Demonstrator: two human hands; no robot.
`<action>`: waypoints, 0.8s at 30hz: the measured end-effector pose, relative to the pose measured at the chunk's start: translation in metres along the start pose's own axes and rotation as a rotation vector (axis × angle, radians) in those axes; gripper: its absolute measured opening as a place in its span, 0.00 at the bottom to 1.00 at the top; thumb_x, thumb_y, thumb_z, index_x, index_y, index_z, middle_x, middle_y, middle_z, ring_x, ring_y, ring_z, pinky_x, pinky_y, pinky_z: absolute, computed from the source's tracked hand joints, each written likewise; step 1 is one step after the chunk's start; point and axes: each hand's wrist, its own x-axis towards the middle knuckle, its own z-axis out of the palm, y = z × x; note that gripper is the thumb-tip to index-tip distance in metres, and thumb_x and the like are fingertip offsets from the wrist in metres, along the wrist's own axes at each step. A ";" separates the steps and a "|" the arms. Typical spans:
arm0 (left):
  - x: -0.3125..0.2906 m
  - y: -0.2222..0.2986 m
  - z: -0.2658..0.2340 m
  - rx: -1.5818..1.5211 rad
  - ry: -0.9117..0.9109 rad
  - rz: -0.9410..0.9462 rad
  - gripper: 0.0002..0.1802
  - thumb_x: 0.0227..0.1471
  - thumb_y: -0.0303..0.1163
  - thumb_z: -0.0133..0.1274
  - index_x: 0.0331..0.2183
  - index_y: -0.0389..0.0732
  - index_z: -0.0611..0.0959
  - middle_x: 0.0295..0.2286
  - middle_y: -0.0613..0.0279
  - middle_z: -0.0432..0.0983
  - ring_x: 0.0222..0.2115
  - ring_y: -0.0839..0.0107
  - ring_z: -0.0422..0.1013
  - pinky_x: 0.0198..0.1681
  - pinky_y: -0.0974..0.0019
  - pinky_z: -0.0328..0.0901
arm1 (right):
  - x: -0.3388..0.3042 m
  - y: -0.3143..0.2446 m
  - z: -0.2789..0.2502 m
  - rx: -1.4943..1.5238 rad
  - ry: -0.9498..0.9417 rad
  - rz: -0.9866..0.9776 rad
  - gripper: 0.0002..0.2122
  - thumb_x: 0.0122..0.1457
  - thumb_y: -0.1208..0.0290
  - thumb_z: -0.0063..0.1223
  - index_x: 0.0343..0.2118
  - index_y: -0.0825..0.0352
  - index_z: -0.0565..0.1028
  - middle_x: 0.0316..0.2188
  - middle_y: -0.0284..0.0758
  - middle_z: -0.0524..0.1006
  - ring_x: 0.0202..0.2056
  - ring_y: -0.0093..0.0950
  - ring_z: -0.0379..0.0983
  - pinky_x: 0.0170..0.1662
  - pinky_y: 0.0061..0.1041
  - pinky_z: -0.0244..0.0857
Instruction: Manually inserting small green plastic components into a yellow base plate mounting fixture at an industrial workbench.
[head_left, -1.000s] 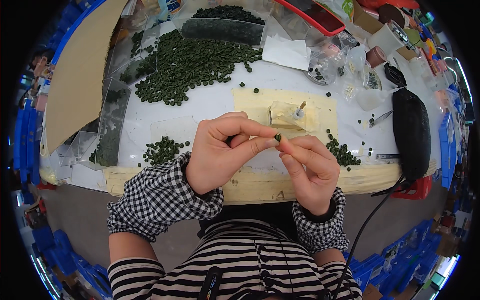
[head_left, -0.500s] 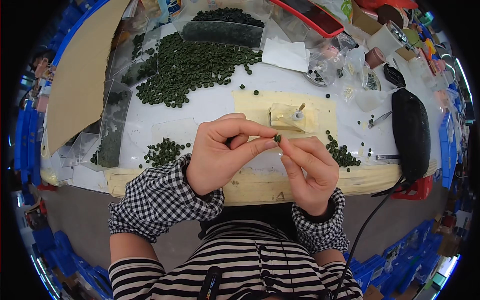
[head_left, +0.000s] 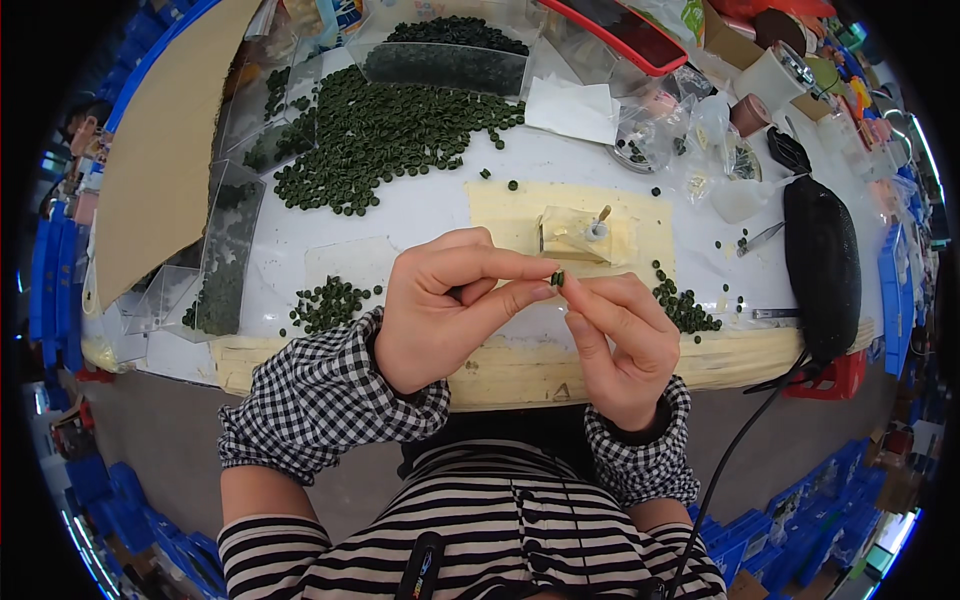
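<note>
Between the thumb and forefinger of my left hand point(head_left: 440, 300) is a small round dark green piece point(head_left: 557, 279), held on edge. The fingertips of my right hand point(head_left: 628, 340) touch its right side, with the fingers pressed together. Whether the right fingers grip anything of their own is hidden. Just beyond the hands stands a small block wrapped in yellowish tape point(head_left: 575, 238), with a short peg and a pale tube on top. Similar green pieces lie in a small pile point(head_left: 328, 304) left of my left hand and another pile point(head_left: 684, 308) right of my right hand.
A wide heap of green pieces point(head_left: 370, 130) covers the back left, beside clear bins point(head_left: 445, 68). Cardboard point(head_left: 165, 140) leans at the left. A red-edged phone point(head_left: 625, 35), white paper point(head_left: 572, 108), tweezers point(head_left: 762, 238) and a black bulky object point(head_left: 822, 265) with a cable lie around.
Both hands stay almost in place. The green piece has shifted very slightly between the fingertips, and the left hand's thumb has moved a little.
</note>
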 end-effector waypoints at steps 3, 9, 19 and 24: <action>0.000 0.000 -0.001 0.006 -0.002 0.009 0.14 0.42 0.18 0.61 0.36 0.39 0.85 0.16 0.74 0.58 0.19 0.83 0.54 0.23 0.77 0.51 | 0.001 -0.001 0.000 -0.001 -0.005 -0.011 0.16 0.47 0.85 0.58 0.41 0.67 0.79 0.31 0.34 0.77 0.29 0.27 0.71 0.31 0.21 0.64; -0.001 -0.001 -0.001 0.017 -0.006 0.024 0.14 0.43 0.18 0.61 0.36 0.40 0.85 0.17 0.74 0.59 0.19 0.83 0.54 0.23 0.77 0.51 | 0.000 -0.002 0.000 0.010 -0.015 0.001 0.16 0.47 0.85 0.58 0.41 0.67 0.79 0.30 0.34 0.77 0.29 0.26 0.71 0.31 0.20 0.64; 0.004 0.001 -0.004 0.105 -0.018 0.049 0.12 0.43 0.20 0.61 0.34 0.41 0.86 0.15 0.73 0.59 0.17 0.83 0.53 0.21 0.76 0.50 | 0.000 0.000 0.001 -0.004 -0.011 0.025 0.16 0.47 0.85 0.58 0.41 0.68 0.79 0.31 0.36 0.77 0.29 0.27 0.72 0.32 0.20 0.65; 0.016 0.003 -0.021 0.392 -0.147 0.003 0.08 0.43 0.23 0.61 0.31 0.39 0.85 0.15 0.67 0.63 0.16 0.78 0.57 0.20 0.72 0.53 | -0.002 0.001 0.001 -0.018 0.106 0.121 0.14 0.50 0.85 0.56 0.41 0.70 0.78 0.30 0.38 0.76 0.30 0.26 0.73 0.34 0.19 0.66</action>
